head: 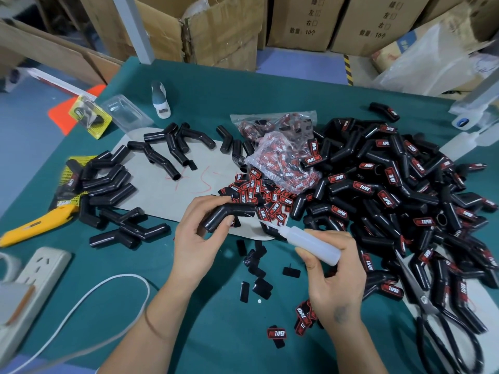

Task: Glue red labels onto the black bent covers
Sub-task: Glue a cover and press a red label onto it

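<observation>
Gripping a bare black cover point(229, 215) in curled left hand point(198, 238) fingers, flat face up for glue — right hand point(333, 276) fingers wrapped round the glue bottle point(310, 244), nozzle just beside the cover.

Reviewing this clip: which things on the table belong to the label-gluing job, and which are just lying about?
Job:
- bent cover in left hand
- glue bottle in right hand
- loose red labels
- bag of labels
- unlabelled covers
- labelled pile

Lying about:
- yellow knife
- scissors
- power strip
- white cable
</observation>
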Demonstrator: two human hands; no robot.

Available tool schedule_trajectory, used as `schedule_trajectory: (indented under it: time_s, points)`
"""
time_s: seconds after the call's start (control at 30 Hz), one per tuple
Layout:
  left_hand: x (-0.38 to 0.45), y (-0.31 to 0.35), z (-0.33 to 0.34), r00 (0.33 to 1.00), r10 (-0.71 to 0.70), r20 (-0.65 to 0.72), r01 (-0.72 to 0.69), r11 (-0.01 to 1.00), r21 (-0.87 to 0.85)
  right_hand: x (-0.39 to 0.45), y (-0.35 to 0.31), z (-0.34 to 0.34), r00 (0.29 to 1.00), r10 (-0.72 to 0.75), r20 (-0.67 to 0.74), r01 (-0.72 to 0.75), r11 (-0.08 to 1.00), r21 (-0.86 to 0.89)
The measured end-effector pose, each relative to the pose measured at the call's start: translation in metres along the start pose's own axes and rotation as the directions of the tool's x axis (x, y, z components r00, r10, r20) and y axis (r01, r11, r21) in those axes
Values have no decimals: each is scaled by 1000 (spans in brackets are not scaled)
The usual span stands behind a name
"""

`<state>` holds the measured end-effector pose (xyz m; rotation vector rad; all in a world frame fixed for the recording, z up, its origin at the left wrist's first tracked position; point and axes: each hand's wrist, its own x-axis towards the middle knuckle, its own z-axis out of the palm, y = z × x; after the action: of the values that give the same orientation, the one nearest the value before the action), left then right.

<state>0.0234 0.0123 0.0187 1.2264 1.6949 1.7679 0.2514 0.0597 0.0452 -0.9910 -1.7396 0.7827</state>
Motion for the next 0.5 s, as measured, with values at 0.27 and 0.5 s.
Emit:
schedule_trajectory:
  time_s: [0.27, 0.5]
  points:
    - [-1, 3, 1, 1000, -12, 7, 12, 1000, -5, 0, -1, 0, 1000, -8, -14, 8, 1000, -11]
    - [-2, 2, 0, 1000, -11, 4, 11, 1000, -4, 0, -2, -1, 1000, 18, 1, -18, 1000, -9]
